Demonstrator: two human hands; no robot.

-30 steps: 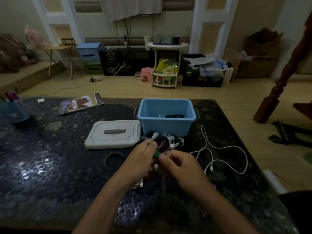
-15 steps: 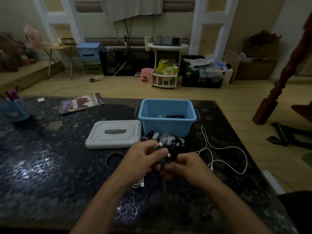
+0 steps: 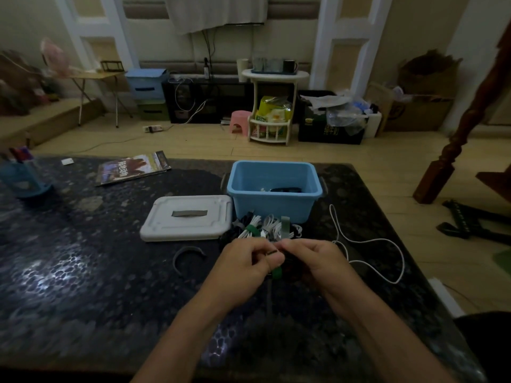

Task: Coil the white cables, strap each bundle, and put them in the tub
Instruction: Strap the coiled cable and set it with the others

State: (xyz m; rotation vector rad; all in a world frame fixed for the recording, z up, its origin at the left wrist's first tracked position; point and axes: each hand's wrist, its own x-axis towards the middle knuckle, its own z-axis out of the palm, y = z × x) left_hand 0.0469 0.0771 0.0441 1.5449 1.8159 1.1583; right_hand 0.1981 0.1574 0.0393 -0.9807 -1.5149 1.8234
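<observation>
Both hands meet over the dark table in front of the blue tub (image 3: 273, 205). My left hand (image 3: 243, 265) and my right hand (image 3: 318, 261) together grip a small dark coiled bundle (image 3: 289, 268) with a green strap (image 3: 276, 273) hanging from it; the fingers hide most of it. A pile of white cable bundles with straps (image 3: 265, 228) lies against the tub's near wall. A loose white cable (image 3: 370, 244) snakes over the table to the right. Inside the tub lies a dark item (image 3: 284, 189).
The tub's white lid (image 3: 188, 217) lies left of the tub. A grey strap (image 3: 188, 257) curls on the table near my left hand. A magazine (image 3: 132, 168) and a blue pen cup (image 3: 22, 175) sit at the far left. The table edge runs along the right.
The dark coil, held up and visible between the hands before, is now closed in by both hands, which have drawn together and slightly lower toward me.
</observation>
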